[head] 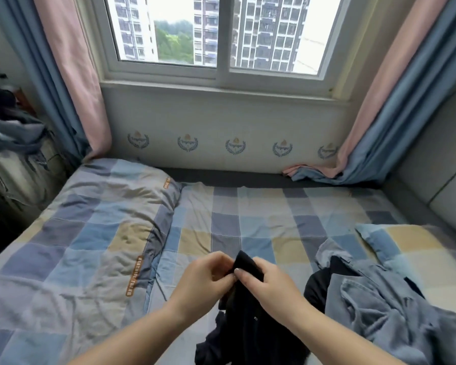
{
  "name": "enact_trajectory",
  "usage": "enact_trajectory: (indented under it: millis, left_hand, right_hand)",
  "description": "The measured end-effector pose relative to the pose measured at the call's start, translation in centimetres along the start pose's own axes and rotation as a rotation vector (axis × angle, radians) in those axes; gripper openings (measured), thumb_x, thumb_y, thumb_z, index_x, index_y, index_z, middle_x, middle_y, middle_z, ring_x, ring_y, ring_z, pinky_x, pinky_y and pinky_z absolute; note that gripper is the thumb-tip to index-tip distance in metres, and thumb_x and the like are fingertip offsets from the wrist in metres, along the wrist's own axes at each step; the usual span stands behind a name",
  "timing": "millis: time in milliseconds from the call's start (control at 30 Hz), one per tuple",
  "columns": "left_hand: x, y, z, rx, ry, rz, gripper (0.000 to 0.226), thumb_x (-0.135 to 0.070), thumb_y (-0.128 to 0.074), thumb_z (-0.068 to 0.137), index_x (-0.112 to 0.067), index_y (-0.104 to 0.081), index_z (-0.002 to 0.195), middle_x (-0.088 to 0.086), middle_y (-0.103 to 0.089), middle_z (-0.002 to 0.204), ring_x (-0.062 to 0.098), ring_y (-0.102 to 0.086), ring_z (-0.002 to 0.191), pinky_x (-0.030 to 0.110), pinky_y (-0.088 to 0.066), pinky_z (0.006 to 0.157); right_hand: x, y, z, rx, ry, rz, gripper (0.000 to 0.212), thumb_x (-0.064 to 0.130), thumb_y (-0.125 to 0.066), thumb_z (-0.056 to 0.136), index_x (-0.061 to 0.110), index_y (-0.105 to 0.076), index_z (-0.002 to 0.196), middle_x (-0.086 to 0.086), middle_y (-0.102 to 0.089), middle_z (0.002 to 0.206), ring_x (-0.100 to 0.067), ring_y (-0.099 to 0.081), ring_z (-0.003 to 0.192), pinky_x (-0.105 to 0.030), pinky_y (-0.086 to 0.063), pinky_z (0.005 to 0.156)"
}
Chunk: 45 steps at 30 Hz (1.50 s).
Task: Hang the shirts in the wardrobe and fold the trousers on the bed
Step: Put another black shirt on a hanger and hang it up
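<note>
Pinching the top edge of a dark garment (248,322), both hands meet over the near middle of the bed (221,212). The left hand (203,277) has its fingers curled onto the cloth from the left, and the right hand (269,283) grips it from the right with the thumb laid across the fabric. The garment hangs from that grip down toward the lower edge of the view, bunched and creased; whether it is a shirt or trousers cannot be told from here.

Just to its right lies a heap of clothes: a faded blue denim piece (385,306) spread over another black item (319,288), the pile touching the dark garment's side and taking up the near right corner of the mattress. Behind the heap sits a checked pillow (411,241).

On the left half a folded quilt (90,227) in the same checked pattern covers the sheet, its edge running close beside the left forearm. Beyond the bed's far side is a wall with a row of printed crests, and above it a window (216,35). Pink and blue curtains (395,106) hang at both sides, the right one spilling onto the mattress corner. More grey cloth (13,133) is heaped at the far left, off the bed.
</note>
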<state>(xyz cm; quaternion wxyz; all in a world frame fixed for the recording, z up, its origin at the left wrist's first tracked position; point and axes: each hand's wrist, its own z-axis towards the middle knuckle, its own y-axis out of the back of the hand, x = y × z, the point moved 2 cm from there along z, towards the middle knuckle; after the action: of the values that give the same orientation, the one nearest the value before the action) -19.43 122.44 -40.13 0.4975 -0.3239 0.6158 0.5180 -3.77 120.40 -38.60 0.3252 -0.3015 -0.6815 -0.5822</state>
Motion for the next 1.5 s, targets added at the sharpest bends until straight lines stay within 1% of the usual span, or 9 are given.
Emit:
enact_trajectory:
  millis: [133,567,800,933,1000,1133,1267,1400,1500]
  left_hand:
    - [-8.0,0.5,-1.3,-0.022,-0.074,-0.119,0.011,-0.006,-0.067,0.084,-0.016,-0.067,0.088,-0.001,-0.070,0.083,0.011,-0.067,0.079,0.021,-0.049,0.068]
    - [-22.9,-1.2,-5.9,0.129,-0.245,-0.033,0.010,-0.039,-0.063,0.080,-0.045,-0.066,0.087,-0.018,-0.070,0.081,-0.002,-0.065,0.077,0.016,-0.047,0.065]
    - [-25.7,0.6,-7.1,0.227,-0.202,0.256,0.003,-0.041,-0.067,0.081,-0.038,-0.069,0.081,-0.016,-0.069,0.080,0.000,-0.065,0.081,0.012,-0.048,0.070]
    - [-25.9,3.8,-8.0,0.054,-0.386,1.029,0.036,-0.051,-0.055,0.085,-0.028,-0.059,0.113,-0.013,-0.063,0.110,0.011,-0.059,0.106,0.017,-0.043,0.079]
    - [-27.4,5.6,-8.7,-0.101,-0.632,1.180,0.032,-0.054,-0.058,0.082,-0.025,-0.063,0.095,-0.013,-0.066,0.092,0.009,-0.065,0.086,0.021,-0.046,0.067]
    - [-29.9,9.6,-9.5,-0.294,-0.828,0.981,0.031,-0.048,-0.056,0.082,-0.020,-0.065,0.075,-0.011,-0.060,0.085,0.014,-0.061,0.054,0.022,-0.048,0.047]
    - [-31.3,12.1,-8.7,-0.359,-0.647,0.848,0.013,-0.032,-0.076,0.079,-0.022,-0.073,0.086,-0.019,-0.051,0.119,0.013,-0.067,0.074,0.030,-0.053,0.071]
    - [-32.7,13.0,-7.4,-0.210,-0.493,1.042,0.029,-0.055,-0.061,0.084,-0.029,-0.071,0.089,-0.018,-0.063,0.088,0.007,-0.060,0.094,0.025,-0.043,0.076]
    - [-34.0,13.8,-7.7,-0.316,-0.650,1.149,0.037,-0.066,-0.056,0.080,-0.033,-0.073,0.085,-0.023,-0.066,0.088,0.002,-0.053,0.097,0.025,-0.027,0.083]
  right_hand:
    - [5.2,5.8,-2.8,-0.139,0.185,-0.060,0.017,0.033,-0.054,0.095,0.038,-0.059,0.080,0.010,-0.054,0.087,-0.003,-0.053,0.086,-0.013,-0.038,0.075]
    - [18.6,19.7,-12.7,-0.365,0.421,0.167,0.027,0.022,-0.049,0.098,0.025,-0.050,0.072,0.013,-0.049,0.058,-0.002,-0.043,0.058,-0.022,-0.036,0.058]
    - [23.2,24.9,-15.8,-0.458,0.381,0.331,0.018,0.030,-0.047,0.099,0.021,-0.061,0.093,-0.003,-0.065,0.087,-0.017,-0.062,0.084,-0.034,-0.049,0.082]
    - [24.4,26.8,-17.2,-0.490,0.396,0.342,0.021,0.031,-0.046,0.100,0.018,-0.061,0.095,-0.003,-0.064,0.083,-0.022,-0.063,0.083,-0.042,-0.051,0.085]
    - [24.3,27.4,-17.9,-0.521,0.393,0.324,0.020,0.032,-0.046,0.099,0.022,-0.062,0.094,0.002,-0.063,0.080,-0.017,-0.062,0.079,-0.039,-0.051,0.081]
    - [24.1,28.7,-19.3,-0.605,0.384,0.313,0.018,0.033,-0.046,0.099,0.032,-0.062,0.091,0.005,-0.068,0.085,-0.009,-0.065,0.080,-0.028,-0.052,0.077]
    - [25.2,29.1,-20.5,-0.631,0.371,0.282,0.018,0.035,-0.047,0.098,0.031,-0.064,0.093,0.003,-0.070,0.088,-0.011,-0.067,0.083,-0.029,-0.055,0.075]
    - [26.5,29.0,-21.7,-0.674,0.374,0.247,0.018,0.034,-0.049,0.098,0.031,-0.065,0.089,0.010,-0.069,0.079,0.001,-0.065,0.071,-0.012,-0.047,0.057]
    - [27.2,28.8,-23.5,-0.753,0.340,0.201,0.018,0.034,-0.049,0.098,0.029,-0.064,0.088,0.009,-0.068,0.076,0.001,-0.063,0.068,-0.013,-0.048,0.058]
